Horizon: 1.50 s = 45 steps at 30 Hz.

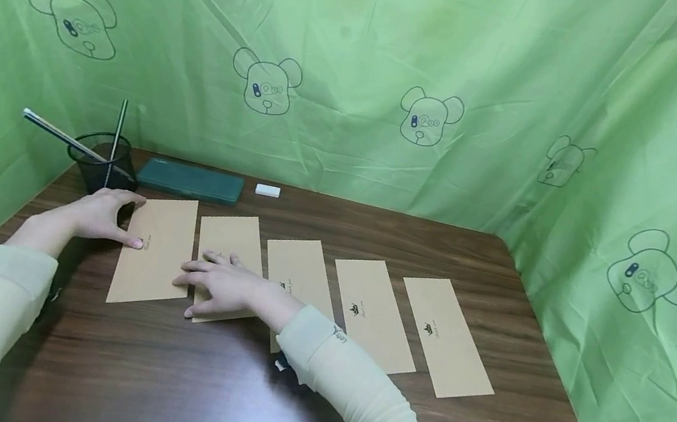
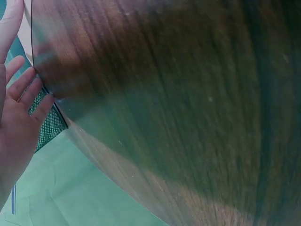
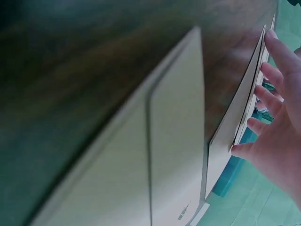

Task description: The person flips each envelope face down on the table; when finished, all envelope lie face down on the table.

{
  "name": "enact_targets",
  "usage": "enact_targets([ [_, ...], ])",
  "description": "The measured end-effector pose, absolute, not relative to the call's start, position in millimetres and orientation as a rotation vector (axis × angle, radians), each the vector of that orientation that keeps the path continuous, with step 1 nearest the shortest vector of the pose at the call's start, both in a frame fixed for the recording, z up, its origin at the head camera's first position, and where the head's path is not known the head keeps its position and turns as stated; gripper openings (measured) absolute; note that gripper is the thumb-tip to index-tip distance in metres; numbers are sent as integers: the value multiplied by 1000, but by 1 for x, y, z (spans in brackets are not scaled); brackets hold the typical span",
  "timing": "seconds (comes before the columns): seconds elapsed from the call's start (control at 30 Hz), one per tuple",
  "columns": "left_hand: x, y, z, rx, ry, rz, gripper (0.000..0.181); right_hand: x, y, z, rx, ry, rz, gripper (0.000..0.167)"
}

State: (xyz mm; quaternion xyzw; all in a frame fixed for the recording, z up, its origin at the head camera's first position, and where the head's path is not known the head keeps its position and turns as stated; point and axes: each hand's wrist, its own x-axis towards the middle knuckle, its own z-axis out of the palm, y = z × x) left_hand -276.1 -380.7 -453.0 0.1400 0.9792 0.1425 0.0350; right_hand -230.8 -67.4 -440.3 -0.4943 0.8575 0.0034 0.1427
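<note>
Several tan paper envelopes lie in a row on the dark wooden table (image 1: 200, 397). My left hand (image 1: 96, 214) touches the left side of the leftmost envelope (image 1: 155, 277), with the thumb on its face and the fingers by its upper left corner. Over the second envelope (image 1: 235, 227) is my right hand (image 1: 228, 287), its fingers spread and the fingertips near the first envelope's right edge. In the right wrist view, the right hand (image 3: 277, 127) has its fingers extended along the envelopes. Loosely extended fingers of the left hand (image 2: 21, 113) show in the left wrist view.
Behind the left hand stands a black mesh cup (image 1: 92, 173) holding thin sticks. A dark green flat case (image 1: 192, 181) and a small white block (image 1: 268, 191) lie at the back. More envelopes (image 1: 456, 350) lie to the right. Green curtains (image 1: 367, 37) enclose the table.
</note>
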Motion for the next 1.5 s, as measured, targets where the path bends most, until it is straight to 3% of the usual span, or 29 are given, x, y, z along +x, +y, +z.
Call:
enact_targets([
  [0.5, -273, -376, -452, 391, 2917, 622, 91, -224, -60, -441, -1451, 2445, -11, 59],
  [0.8, -277, -382, -451, 419, 2981, 757, 42, -224, -59, -439, -1425, 2428, -48, 61],
  [1.13, -281, -382, -436, 524, 3094, 801, 43, -225, -54, -437, -1411, 2421, -90, 69],
  [1.5, -279, -384, -424, 592, 3184, 697, 32, -222, -59, -436, -1419, 2470, -170, 77],
])
